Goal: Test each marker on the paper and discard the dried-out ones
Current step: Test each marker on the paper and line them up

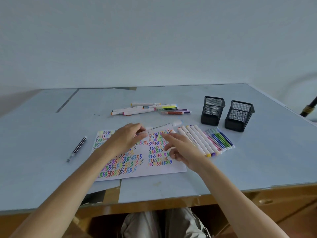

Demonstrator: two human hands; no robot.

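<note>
A white paper (155,171) covered in coloured zigzag test marks lies in front of me. My left hand (126,139) hovers over its upper part and pinches the left end of a thick white marker (160,127), which lies level above the paper's top edge and looks blurred. My right hand (182,151) is over the paper's right side with fingers spread and nothing in it, its index finger pointing toward that marker. To the right lies a neat row of markers (208,141), thick white ones and thin coloured ones. A loose pile of markers (149,109) sits farther back.
Two black mesh pen holders (212,110) (239,115) stand at the right rear, both looking empty. A black striped pen (77,148) lies alone left of the paper. The table's front edge (163,200) is near my body, with a wooden drawer front below.
</note>
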